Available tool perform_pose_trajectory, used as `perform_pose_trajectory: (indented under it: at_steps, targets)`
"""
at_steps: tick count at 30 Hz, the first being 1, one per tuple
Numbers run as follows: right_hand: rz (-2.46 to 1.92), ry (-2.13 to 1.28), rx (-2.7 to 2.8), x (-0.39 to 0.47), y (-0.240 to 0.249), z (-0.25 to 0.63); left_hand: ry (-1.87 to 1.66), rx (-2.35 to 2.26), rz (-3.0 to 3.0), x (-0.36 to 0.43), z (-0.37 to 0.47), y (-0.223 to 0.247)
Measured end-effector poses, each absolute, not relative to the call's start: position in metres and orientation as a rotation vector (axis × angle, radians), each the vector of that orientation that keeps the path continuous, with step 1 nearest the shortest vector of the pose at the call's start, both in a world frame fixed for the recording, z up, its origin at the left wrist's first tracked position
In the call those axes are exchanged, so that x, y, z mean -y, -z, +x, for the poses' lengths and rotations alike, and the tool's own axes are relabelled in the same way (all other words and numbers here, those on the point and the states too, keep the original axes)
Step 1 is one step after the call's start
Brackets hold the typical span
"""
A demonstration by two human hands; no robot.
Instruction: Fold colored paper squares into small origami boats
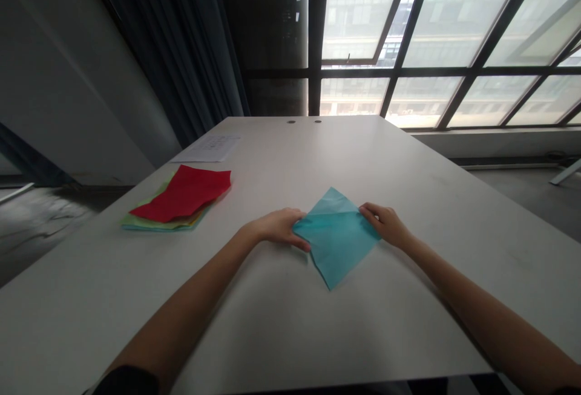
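The left hand [282, 225] and right hand [388, 223] grip opposite sides of one thin, creased, diamond-shaped blue paper [333, 235] in their fingers; one red sheet [185, 195] tops a loose paper stack [152, 223].

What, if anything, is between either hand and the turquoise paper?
Nothing visible: left hand and right hand both touch the turquoise paper at its side corners. The red sheet lies off to the left.

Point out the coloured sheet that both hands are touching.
The turquoise sheet, turned corner-on between the left hand and right hand; the other coloured sheets lie in a pile off to the left, red on top.
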State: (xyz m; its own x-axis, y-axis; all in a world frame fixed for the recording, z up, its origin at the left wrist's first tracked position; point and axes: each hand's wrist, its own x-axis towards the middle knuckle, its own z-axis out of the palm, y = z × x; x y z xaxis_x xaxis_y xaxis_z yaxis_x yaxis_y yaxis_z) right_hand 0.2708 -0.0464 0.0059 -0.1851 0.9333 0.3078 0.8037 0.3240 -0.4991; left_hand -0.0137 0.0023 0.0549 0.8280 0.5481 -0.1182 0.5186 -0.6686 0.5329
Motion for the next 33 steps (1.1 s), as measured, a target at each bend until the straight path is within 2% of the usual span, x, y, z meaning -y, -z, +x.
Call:
perform_pose_trajectory:
  at_steps: [6,11,19,23,26,33]
  targets:
    - [-1.471,-0.406,1.899,0.048,-0.009,0.271,-0.236,-0.726,2.205,-0.007,-0.017,-0.056]
    - [-1.245,-0.585,1.898,0.049,-0.01,0.276,-0.4,-0.927,2.108,-0.016,-0.019,-0.048]
    - [-1.274,-0.713,1.55,0.04,-0.005,0.279,-0.54,-1.188,1.599,-0.02,-0.014,-0.042]
    - [-1.279,-0.976,1.275,0.038,-0.007,0.275,-0.676,-1.18,1.383,-0.022,-0.011,-0.037]
    - [-1.284,-1.113,1.308,0.038,-0.004,0.273,-0.715,-1.102,1.28,-0.023,-0.01,-0.033]
    - [-1.302,-1.024,1.535,0.035,0.006,0.272,-0.684,-0.983,1.11,-0.018,-0.008,-0.033]
